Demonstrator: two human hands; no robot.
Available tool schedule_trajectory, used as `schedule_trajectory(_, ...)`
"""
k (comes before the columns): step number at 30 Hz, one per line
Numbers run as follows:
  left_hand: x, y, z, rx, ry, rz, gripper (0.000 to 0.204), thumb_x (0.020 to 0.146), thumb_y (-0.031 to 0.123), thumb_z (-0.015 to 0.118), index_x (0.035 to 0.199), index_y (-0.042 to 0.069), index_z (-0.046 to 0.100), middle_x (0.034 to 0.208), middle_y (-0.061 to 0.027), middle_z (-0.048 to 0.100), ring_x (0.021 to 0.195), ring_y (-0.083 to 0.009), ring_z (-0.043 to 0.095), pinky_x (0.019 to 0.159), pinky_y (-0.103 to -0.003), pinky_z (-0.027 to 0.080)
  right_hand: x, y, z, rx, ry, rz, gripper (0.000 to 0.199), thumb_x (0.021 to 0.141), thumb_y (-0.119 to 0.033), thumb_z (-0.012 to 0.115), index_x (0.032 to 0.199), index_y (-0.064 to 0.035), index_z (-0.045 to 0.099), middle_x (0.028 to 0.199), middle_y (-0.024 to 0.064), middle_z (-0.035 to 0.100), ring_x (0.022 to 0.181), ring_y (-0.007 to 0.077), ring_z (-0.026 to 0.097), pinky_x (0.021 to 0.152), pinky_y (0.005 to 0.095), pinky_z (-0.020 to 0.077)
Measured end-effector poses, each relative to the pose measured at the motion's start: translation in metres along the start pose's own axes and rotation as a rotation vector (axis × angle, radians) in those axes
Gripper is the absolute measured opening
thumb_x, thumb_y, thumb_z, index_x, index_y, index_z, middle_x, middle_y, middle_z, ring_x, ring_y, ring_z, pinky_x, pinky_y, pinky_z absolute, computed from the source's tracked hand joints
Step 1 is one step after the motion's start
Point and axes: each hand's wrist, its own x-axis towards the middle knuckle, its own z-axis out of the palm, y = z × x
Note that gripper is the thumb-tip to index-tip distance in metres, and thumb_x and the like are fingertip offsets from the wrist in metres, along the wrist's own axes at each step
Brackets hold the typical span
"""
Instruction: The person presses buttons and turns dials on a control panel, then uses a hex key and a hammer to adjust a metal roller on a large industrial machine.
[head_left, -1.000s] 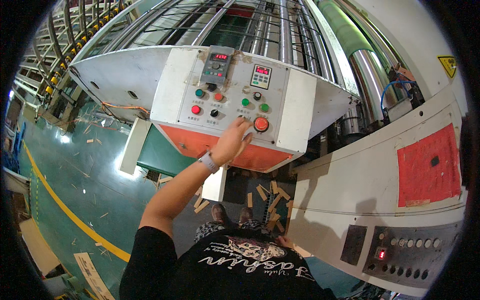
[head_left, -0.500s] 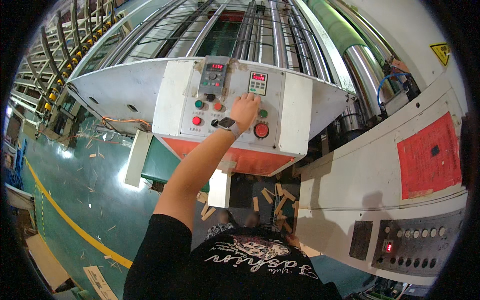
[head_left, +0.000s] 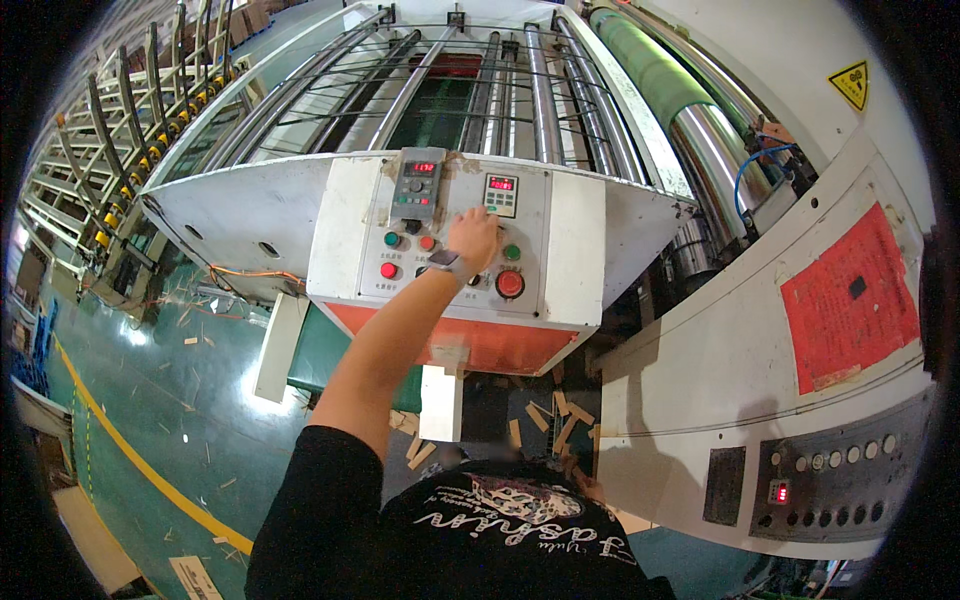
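My left hand [head_left: 475, 238] reaches up to a white control panel [head_left: 340, 240] on the machine in front of me. Its fingertips rest just under a small display unit with red digits [head_left: 500, 195]. It holds nothing, and a band sits on the wrist [head_left: 450, 263]. Right of the hand are a green button [head_left: 512, 252] and a large red round button [head_left: 510, 284]. On its left are a grey controller [head_left: 415, 185] and small green [head_left: 392, 239] and red [head_left: 388, 270] buttons. My right hand is out of view.
Long metal rollers [head_left: 480, 90] and a green roller [head_left: 650, 70] run behind the panel. A white cabinet on the right carries a red sheet [head_left: 850, 300] and a lower button panel [head_left: 830, 480]. Wood scraps [head_left: 560, 420] litter the green floor, which has a yellow line [head_left: 130, 460].
My left hand has moved up the panel, from beside the large red button to just under the small display. The panel now looks closer and more central.
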Motion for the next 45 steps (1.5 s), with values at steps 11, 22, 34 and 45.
schedule_trajectory(11, -0.037, -0.070, -0.022, 0.131, 0.069, -0.218, 0.049, 0.078, 0.028, 0.057, 0.119, 0.003, 0.050, 0.097, -0.0122, 0.053, 0.092, -0.0293, 0.053, 0.077, -0.042, 0.042, -0.017, 0.050, 0.004, -0.335, 0.207, -0.027, 0.029, 0.087, -0.027, 0.052, 0.088, 0.0022, 0.052, 0.079, 0.0161, 0.055, 0.071, 0.0266, 0.052, 0.066, 0.0347, 0.0446)
schedule_trajectory(22, 0.002, -0.081, -0.037, 0.493, -0.218, 0.134, 0.014, 0.065, 0.020, 0.066, 0.073, 0.009, 0.067, 0.089, -0.0094, 0.057, 0.089, -0.0239, 0.055, 0.074, -0.036, 0.042, -0.025, -0.077, -0.003, -0.108, -0.061, 0.184, 0.034, 0.092, -0.019, 0.046, 0.120, -0.0010, 0.045, 0.096, 0.0135, 0.056, 0.078, 0.0219, 0.054, 0.069, 0.0323, 0.0453)
schedule_trajectory(34, 0.027, -0.071, -0.014, 0.689, -0.334, 0.162, 0.009, 0.069, 0.019, 0.062, 0.071, 0.012, 0.067, 0.078, -0.0067, 0.060, 0.078, -0.0220, 0.061, 0.062, -0.032, 0.045, -0.043, -0.062, -0.023, 0.325, 0.515, 0.004, 0.032, 0.088, -0.029, 0.053, 0.076, 0.0007, 0.054, 0.066, 0.0088, 0.057, 0.058, 0.0162, 0.055, 0.051, 0.0328, 0.0413)
schedule_trajectory(45, 0.037, -0.080, -0.002, 0.689, -0.230, 0.106, 0.012, 0.071, 0.015, 0.058, 0.071, 0.007, 0.066, 0.079, -0.0103, 0.062, 0.074, -0.0244, 0.063, 0.063, -0.034, 0.049, -0.096, -0.195, -0.139, 0.647, 1.016, -0.356, 0.037, 0.094, -0.028, 0.044, 0.069, -0.0022, 0.051, 0.060, 0.0044, 0.052, 0.054, 0.0109, 0.048, 0.050, 0.0268, 0.0405)
